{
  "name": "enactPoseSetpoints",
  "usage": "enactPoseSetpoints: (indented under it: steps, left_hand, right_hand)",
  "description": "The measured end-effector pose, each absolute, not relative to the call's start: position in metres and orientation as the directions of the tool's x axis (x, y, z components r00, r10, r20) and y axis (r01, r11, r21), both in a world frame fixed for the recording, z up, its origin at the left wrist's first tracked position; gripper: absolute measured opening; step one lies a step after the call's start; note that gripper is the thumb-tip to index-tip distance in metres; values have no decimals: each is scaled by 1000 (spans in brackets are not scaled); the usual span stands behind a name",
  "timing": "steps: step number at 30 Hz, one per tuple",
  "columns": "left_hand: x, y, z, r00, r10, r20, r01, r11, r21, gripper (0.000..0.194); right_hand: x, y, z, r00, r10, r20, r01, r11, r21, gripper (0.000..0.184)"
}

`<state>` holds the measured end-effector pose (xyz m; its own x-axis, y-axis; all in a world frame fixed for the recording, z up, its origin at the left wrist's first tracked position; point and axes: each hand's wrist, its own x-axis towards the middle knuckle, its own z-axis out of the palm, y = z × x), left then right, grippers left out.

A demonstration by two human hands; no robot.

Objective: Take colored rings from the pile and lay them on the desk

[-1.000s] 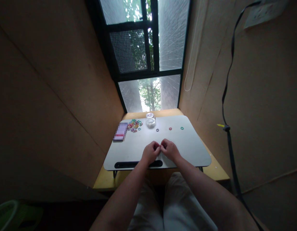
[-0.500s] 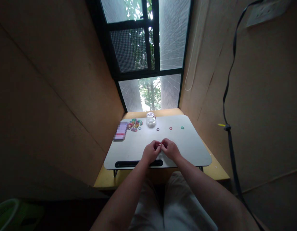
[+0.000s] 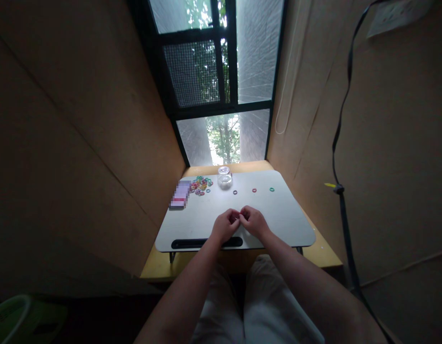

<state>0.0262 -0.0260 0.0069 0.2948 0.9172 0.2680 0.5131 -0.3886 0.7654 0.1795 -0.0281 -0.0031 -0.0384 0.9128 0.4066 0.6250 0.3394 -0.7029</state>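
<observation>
Over the front middle of a white lap table [image 3: 192, 220], my left hand [image 3: 226, 224] and my right hand [image 3: 254, 221] meet at the fingertips. Both are closed in a pinch. A tiny pale bit shows between the fingers, too small to name. Beyond them lie three separate small rings in a row: a dark purple ring [image 3: 235, 192], a red ring [image 3: 254, 190] and a green ring [image 3: 271, 189]. A heap of several coloured rings [image 3: 201, 185] is at the back left. Beside it stands a clear jar [image 3: 225, 178].
A flat pinkish-white box or phone [image 3: 180, 195], blurred out, rests at the table's left edge. Along the front runs a black slot [image 3: 188, 244]. The lap table stands on a yellow wooden surface [image 3: 324, 258] below a window [image 3: 223, 138]. A black cable [image 3: 344, 224] hangs at right.
The hands stay nearly in place, with only a slight shift of the fingertips. The pale bit between them shows less clearly now. The rings and jar have not moved.
</observation>
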Motion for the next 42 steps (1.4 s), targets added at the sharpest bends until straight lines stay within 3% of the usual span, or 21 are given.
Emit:
enactPoseSetpoints:
  steps: [11,31,42]
  left_hand:
    - [28,-23,3,231,932,280,502,-360,786,14]
    - [26,-22,3,157,952,263,559,-306,770,12]
    - [27,-23,3,167,950,263,575,-311,757,12]
  right_hand:
    - [180,-28,1,-129,888,442,638,415,-649,16]
    - [180,-28,-1,-128,891,435,645,408,-646,5]
    - [179,-28,-1,-86,902,423,666,368,-649,7]
